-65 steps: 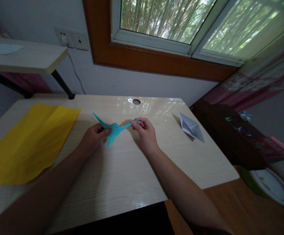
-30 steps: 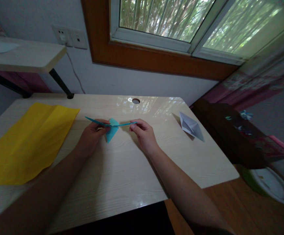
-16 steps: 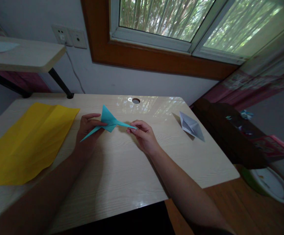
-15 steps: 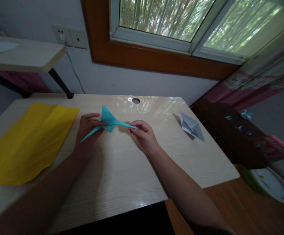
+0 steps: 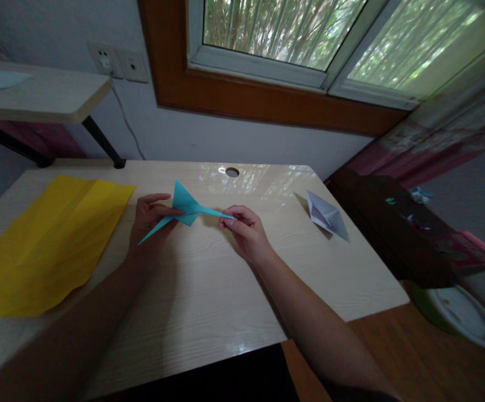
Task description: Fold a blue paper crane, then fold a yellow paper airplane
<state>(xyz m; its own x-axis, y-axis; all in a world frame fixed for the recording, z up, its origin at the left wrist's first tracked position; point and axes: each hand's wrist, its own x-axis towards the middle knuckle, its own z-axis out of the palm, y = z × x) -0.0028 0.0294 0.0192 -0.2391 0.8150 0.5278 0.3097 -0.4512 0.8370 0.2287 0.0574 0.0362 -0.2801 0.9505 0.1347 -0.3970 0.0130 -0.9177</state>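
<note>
In the head view, the turquoise folded paper figure (image 5: 186, 204) is held above the pale wood-grain desk (image 5: 221, 301), between the two hands. It has a broad triangular flap pointing toward the window (image 5: 267, 33), a smaller angular fold on the near side, and two slender points, one running right and the other slanting down to the left; its faces look matte, with crisp creases. The left hand (image 5: 145, 228) pinches the figure's body at its left side, while the right hand (image 5: 248, 233) has the tip of the right-hand point between thumb and fingers. The patterned pink-and-red item (image 5: 460, 251) at far right is too blurred to read. Against 2.2 seconds ago, the figure has been turned: its left point then rose away from the person and a flap hung toward the near edge. The yellow sheet (image 5: 53, 245) and white folded paper (image 5: 328, 216) lie where they did.
</note>
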